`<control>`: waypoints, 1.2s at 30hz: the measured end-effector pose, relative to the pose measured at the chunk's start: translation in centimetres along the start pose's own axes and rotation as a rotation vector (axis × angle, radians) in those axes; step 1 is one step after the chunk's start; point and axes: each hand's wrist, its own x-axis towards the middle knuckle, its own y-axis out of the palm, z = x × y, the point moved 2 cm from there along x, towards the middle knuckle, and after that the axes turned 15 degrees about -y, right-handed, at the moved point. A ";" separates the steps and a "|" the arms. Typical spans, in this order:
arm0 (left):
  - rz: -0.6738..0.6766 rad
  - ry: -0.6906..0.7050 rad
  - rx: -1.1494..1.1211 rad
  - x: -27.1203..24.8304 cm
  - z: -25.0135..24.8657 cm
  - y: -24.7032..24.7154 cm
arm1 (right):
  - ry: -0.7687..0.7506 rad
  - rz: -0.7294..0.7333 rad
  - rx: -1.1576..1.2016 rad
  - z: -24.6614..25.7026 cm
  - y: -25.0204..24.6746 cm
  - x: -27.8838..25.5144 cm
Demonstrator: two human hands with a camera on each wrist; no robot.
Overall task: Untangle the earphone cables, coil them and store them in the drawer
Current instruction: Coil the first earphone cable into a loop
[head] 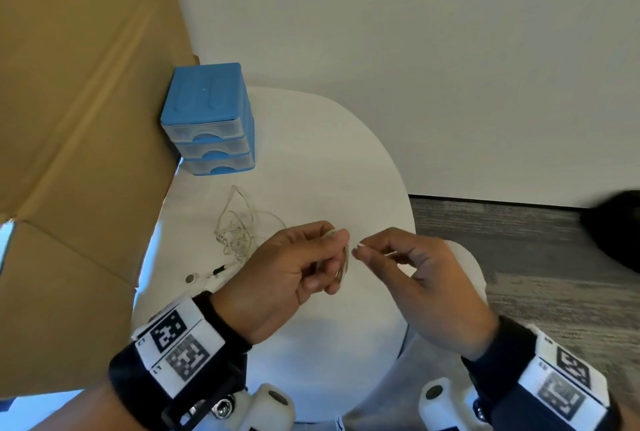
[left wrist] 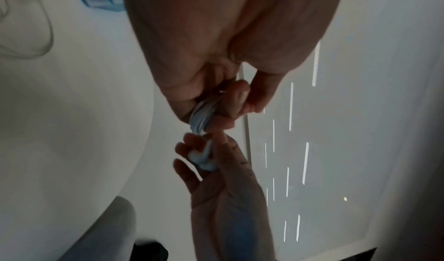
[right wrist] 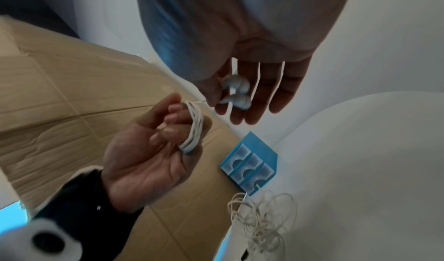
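Observation:
My left hand [head: 330, 259] holds a coil of white earphone cable [right wrist: 194, 132] wound round its fingers, above the white round table [head: 346, 167]. A short strand runs from that coil to the two white earbuds [right wrist: 236, 92], which my right hand [head: 360, 252] pinches between thumb and fingers just right of the coil. In the left wrist view the coil [left wrist: 199, 120] sits directly above the earbuds [left wrist: 204, 158]. A second, tangled white earphone cable [head: 239, 229] lies on the table left of my hands, one earbud [head: 190, 279] near the front edge. The blue three-drawer unit [head: 207, 119] stands at the back left, drawers closed.
A large brown cardboard box [head: 76, 136] leans along the table's left side, touching the drawer unit. Grey carpet [head: 519, 257] lies beyond the table's right edge, with a dark object [head: 616, 229] on it. A white wall is behind.

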 end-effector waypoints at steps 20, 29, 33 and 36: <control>0.055 -0.169 -0.219 -0.2 1.0 0.9 | 0.349 -0.195 0.585 1.4 1.3 0.1; -0.040 -0.195 -0.253 0.2 0.9 0.8 | 0.397 -0.182 0.691 0.4 0.9 0.2; -0.033 -0.165 -0.248 0.3 1.1 0.9 | 0.457 -0.116 0.794 0.2 1.0 0.1; -0.073 -0.112 -0.262 0.5 1.3 0.7 | 0.454 -0.114 0.757 0.1 1.0 0.0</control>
